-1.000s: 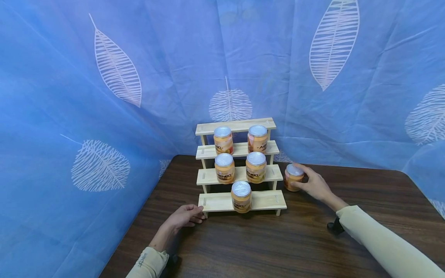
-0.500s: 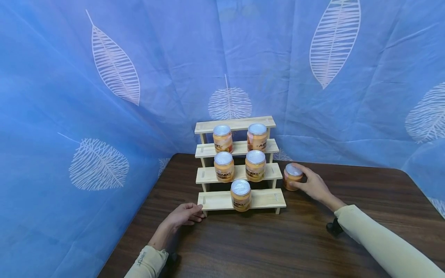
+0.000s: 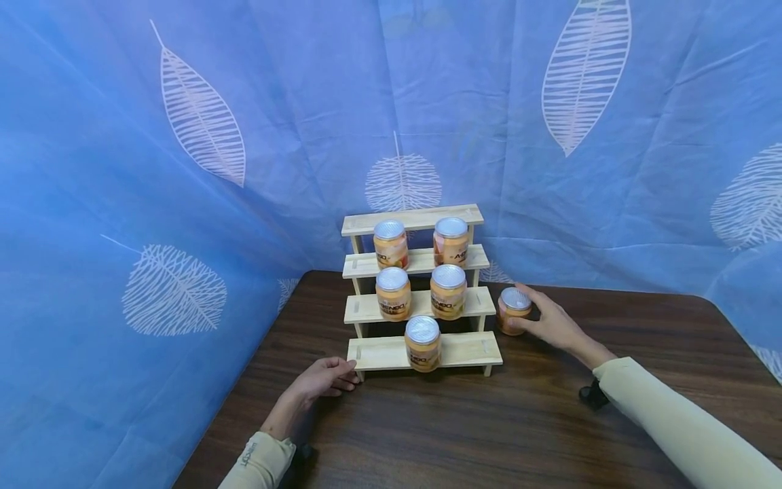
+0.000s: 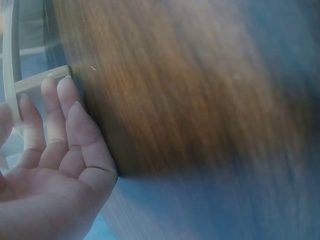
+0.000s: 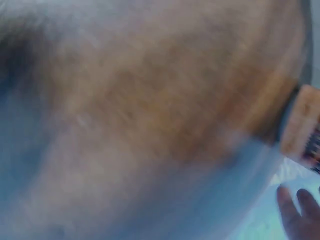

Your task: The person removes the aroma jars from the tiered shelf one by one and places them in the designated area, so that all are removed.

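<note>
- Right hand (image 3: pixel 550 324) first: from here I read it as pinching the orange jar (image 3: pixel 508 314), thumb on the near side and fingers round the back by the silver lid; the right wrist view is too blurred for me to judge how firm the hold is.
- That jar appears to stand on the dark table (image 3: pixel 440 435), long axis upright, just right of the wooden stand (image 3: pixel 381 353); I can't tell whether the two touch.
- What I'd steer by: the stand lies directly left of the jar, with the right hand on the jar's far side from it, so nothing of that hand comes between them.
- Right forearm slants in from the lower right, palm turned inward.
- Left hand (image 3: pixel 322 379) is well apart from the jar, pinching the stand's front left corner, thumb at the board and fingers bent beneath, beside the leg.
</note>
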`<state>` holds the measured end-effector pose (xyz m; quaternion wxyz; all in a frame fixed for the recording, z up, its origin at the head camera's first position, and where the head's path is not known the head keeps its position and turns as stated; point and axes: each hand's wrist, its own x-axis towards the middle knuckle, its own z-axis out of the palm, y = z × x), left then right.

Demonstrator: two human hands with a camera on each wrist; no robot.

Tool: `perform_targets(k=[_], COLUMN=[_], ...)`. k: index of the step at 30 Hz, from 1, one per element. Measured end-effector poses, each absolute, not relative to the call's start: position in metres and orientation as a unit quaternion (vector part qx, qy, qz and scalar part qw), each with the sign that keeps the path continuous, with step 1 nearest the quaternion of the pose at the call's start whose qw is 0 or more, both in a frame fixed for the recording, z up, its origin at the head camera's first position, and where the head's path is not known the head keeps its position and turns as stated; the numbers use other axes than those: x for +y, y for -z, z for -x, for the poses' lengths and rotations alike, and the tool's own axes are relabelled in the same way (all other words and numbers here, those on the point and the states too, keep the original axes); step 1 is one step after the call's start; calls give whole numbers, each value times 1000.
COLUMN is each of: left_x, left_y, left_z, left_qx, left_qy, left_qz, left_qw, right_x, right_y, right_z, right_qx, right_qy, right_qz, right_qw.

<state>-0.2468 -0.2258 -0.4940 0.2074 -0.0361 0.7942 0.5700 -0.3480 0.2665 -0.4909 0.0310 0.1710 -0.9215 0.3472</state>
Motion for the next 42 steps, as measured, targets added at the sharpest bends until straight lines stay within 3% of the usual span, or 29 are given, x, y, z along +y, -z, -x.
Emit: perform_targets(k=[15, 28, 42], left_x=[-227, -227, -226], left_y=[497, 494, 492], left_z=[247, 247, 247], left_qx=[793, 794, 795], left_qy=[-571, -570, -569], left_qz=[39, 34, 34], left_qw=[208, 210, 209], right_x=[266, 254, 217], right_y=[407, 353, 296], right_z=[330, 319, 320], right_qx=[-932, -926, -920], right_qy=[-247, -231, -243], right_qz=[-258, -279, -294], right_qw=[67, 103, 87])
